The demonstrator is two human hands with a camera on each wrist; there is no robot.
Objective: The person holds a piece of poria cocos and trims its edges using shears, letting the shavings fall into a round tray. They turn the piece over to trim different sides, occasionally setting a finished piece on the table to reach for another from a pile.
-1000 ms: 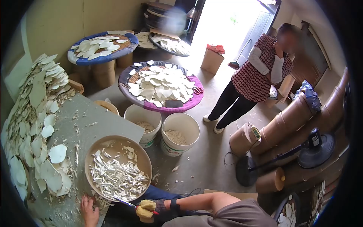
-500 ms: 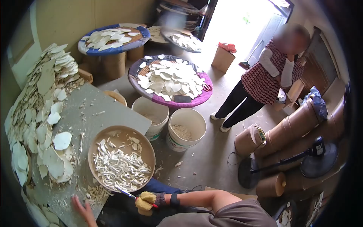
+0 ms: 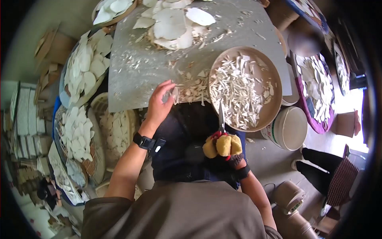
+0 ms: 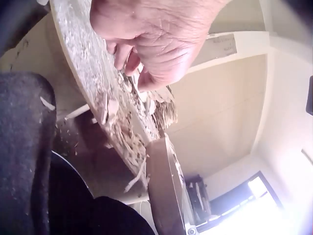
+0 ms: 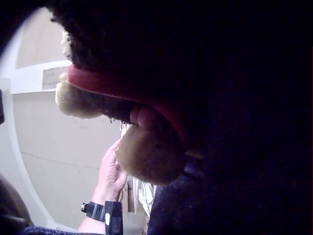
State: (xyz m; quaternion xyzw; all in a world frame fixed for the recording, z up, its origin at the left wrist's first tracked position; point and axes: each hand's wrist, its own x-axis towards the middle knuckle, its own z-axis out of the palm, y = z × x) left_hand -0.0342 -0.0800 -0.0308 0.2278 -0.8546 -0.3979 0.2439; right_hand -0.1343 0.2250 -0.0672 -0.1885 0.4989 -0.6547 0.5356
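My right hand (image 3: 223,146), in a dark glove with yellow pads, grips a pair of scissors (image 3: 221,116) by the red handles. The blades point up at the rim of a round brown tray (image 3: 273,110). White cut strips (image 3: 234,89) fill much of that tray. My bare left hand (image 3: 160,101) is over the near edge of the grey table (image 3: 131,89), beside scattered scraps (image 3: 195,89). In the left wrist view, its fingers (image 4: 131,61) bend loosely down over the tabletop bits. In the right wrist view, dark glove and red handle fill most of the picture.
Large pale flat pieces (image 3: 169,26) lie piled at the table's far side. Round trays of similar pieces stand left (image 3: 77,133) and right (image 3: 316,89). A white bucket (image 3: 292,127) is at the right, with another person's legs (image 3: 318,165) beyond. A basket (image 3: 115,131) stands by my left arm.
The head view has swung from the room and doorway down onto the table and lap. My left hand has moved to the table's near edge. The right hand keeps its grip on the scissors.
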